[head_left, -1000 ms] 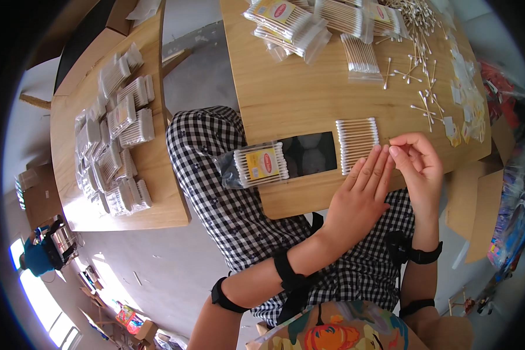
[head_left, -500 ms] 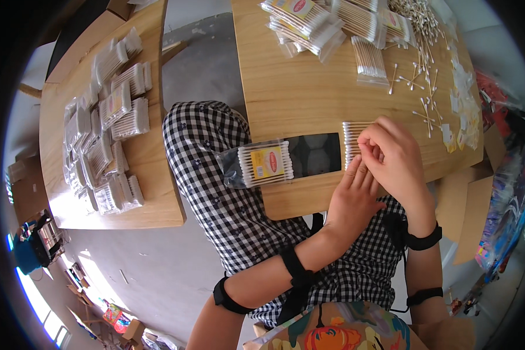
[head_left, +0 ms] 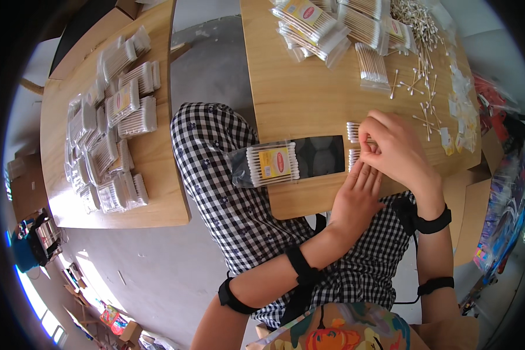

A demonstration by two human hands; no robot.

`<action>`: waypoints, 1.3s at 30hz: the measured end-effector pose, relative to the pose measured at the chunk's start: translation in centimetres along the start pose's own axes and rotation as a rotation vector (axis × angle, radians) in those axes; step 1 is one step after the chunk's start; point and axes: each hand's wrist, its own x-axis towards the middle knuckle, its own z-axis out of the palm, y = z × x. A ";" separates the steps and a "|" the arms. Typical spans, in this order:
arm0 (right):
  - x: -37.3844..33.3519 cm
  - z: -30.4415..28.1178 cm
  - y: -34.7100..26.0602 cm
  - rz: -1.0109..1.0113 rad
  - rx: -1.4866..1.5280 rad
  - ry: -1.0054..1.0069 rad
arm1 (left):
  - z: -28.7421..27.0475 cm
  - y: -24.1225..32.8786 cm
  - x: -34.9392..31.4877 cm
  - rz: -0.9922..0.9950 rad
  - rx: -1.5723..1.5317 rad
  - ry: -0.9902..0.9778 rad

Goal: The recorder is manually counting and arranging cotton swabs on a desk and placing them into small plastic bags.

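Note:
White-tipped cotton swabs (head_left: 352, 132) lie side by side near the table's front edge, in two groups with a gap between them. My left hand (head_left: 359, 195) rests with fingers stretched out together, their tips against the nearer group. Above it, my right hand (head_left: 394, 150) is closed in a pinch over the swabs; its fingertips cover whatever is between them. To the left, a clear bag of swabs with a yellow card (head_left: 274, 163) sits on a dark strip (head_left: 324, 156) and overhangs the table edge.
Filled swab bags (head_left: 309, 23) are stacked at the table's far side, beside a heap of loose swabs (head_left: 417, 23). Several stray swabs (head_left: 429, 111) and clear bags with yellow cards (head_left: 461, 116) lie at the right. Another table (head_left: 122, 219) at left carries many packed bags (head_left: 108, 154).
The row of swabs has parted into two groups, with a gap beside my right fingertips. My right hand has shifted slightly; my left hand stays nearly in place. The whole view has moved a little.

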 end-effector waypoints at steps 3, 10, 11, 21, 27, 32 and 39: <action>-2.1 -1.2 0.8 0.037 0.133 0.209 | -0.4 -0.1 0.2 -0.008 -0.004 0.030; -12.4 -2.3 3.0 0.411 0.291 0.332 | -1.1 -1.3 0.7 -0.037 -0.130 0.122; -14.6 -2.4 3.8 0.450 0.267 0.307 | -1.3 -1.3 0.7 -0.042 -0.178 0.138; -29.8 -1.7 10.7 0.709 -0.207 0.242 | -4.6 -3.2 1.4 -0.139 -0.142 0.134; -21.4 -0.5 6.0 0.608 0.288 0.458 | -3.0 -4.1 2.2 -0.102 0.026 0.106; -13.4 1.5 2.4 0.430 0.536 0.476 | -3.0 -4.0 2.2 -0.117 0.090 0.056; -8.1 3.9 2.7 0.343 0.617 0.465 | -3.0 -3.9 2.3 -0.122 0.081 0.048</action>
